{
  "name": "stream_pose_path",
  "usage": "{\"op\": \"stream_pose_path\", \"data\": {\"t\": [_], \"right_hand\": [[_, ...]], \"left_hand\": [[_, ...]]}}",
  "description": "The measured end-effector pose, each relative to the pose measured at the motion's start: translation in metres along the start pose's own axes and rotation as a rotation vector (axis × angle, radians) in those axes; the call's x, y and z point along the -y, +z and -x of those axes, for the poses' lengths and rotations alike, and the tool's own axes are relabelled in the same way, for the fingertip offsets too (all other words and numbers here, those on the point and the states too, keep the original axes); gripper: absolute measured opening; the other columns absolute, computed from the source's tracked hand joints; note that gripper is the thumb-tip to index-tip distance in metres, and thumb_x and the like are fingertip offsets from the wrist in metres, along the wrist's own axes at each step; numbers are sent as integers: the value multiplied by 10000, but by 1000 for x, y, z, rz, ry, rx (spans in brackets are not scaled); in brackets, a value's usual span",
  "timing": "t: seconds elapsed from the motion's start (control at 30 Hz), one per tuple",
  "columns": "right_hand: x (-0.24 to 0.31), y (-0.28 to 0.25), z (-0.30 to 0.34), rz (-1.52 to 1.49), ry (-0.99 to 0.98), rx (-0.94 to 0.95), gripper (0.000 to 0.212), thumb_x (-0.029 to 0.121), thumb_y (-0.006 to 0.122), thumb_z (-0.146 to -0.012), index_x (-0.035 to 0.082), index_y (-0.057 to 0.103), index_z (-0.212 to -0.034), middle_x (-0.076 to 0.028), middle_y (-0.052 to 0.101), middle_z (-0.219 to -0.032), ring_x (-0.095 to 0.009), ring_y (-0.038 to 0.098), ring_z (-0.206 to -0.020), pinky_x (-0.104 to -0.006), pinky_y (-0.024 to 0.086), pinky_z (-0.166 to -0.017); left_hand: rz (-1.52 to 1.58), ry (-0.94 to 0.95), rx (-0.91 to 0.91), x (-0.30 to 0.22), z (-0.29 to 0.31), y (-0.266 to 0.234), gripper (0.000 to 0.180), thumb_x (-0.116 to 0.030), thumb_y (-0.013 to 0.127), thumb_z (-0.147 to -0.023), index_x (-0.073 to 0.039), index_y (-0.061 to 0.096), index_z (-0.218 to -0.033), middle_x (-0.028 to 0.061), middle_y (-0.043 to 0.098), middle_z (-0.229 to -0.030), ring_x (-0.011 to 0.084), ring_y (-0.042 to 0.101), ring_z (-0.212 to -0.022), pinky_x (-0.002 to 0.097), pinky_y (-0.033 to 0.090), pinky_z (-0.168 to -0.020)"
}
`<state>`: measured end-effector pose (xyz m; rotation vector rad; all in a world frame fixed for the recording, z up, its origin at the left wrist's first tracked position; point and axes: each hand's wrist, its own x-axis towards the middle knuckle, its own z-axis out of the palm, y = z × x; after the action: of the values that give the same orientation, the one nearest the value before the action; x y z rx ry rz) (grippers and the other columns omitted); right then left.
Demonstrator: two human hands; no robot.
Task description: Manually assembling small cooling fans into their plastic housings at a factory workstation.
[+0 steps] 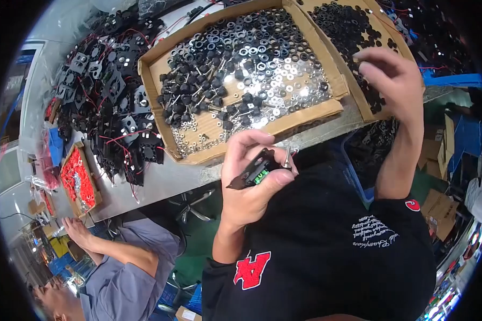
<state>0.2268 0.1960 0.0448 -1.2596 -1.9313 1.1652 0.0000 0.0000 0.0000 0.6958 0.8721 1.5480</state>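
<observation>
Head view, the only one. Your left hand [251, 179] is clenched around a small black bracket part [250, 174] with a green board showing between the fingers and a metal pin [287, 157] sticking up beside the thumb. It sits off the table, just past the near edge [209, 172], below the near rim of the middle cardboard tray [262, 128].

Your right hand [391, 77] hovers over the near right corner of the right-hand cardboard tray [367, 109], fingers pinched together over the black rubber rings [348, 27]. Can't tell whether a ring is between the fingertips; too small to read.

Risks, as I judge them:
- The part is over open air, not the table, so if your grip slackens it drops to the floor or your lap.
- The pin looks loosely seated and could tip out if you tilt the part.
- A ring in that pinch could slip; the carry to the part crosses the tray wall and the table edge.
- The middle tray's near rim overhangs the edge; a knock from your forearm could spill the washers and nuts [284, 80].

Hands are well apart, the part low and left of your right hand. A co-worker's hand [77, 230] rests at the left end, clear of yours.
</observation>
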Motion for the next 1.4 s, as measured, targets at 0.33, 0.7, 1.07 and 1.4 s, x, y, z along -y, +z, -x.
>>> {"op": "stream_pose_path", "data": {"t": [0.33,0.7,1.07,1.4], "right_hand": [[24,78,27,-513,-275,509,215,58,724,-796,-56,749,-977,-163,721,-924,-227,691,-836,-309,524,-737],[24,74,28,-623,-186,635,204,51,755,-784,-51,756,-961,-153,715,-931,-209,681,-842,-296,518,-743],[21,99,50,-783,-18,587,242,26,798,-779,-40,729,-1001,-108,672,-955,-157,628,-872,-265,483,-729],[24,104,52,-808,58,289,301,150,571,-1016,-71,584,-1219,-150,722,-1005,-167,723,-875,-241,603,-698]], "left_hand": [[-170,-64,-24,-11,2,8,711,-170,868,-782,31,358,-1235,145,680,-874,222,657,-750,339,539,-718],[-161,-6,21,-3,5,0,562,28,776,-839,16,395,-1252,111,703,-950,125,655,-866,248,514,-791],[-32,-69,-141,-12,3,7,489,-77,751,-899,5,428,-1257,82,682,-944,101,630,-830,231,497,-757],[536,-218,-130,-4,5,2,468,-65,545,-799,18,471,-1254,144,545,-1061,257,601,-806,375,523,-682]]}}
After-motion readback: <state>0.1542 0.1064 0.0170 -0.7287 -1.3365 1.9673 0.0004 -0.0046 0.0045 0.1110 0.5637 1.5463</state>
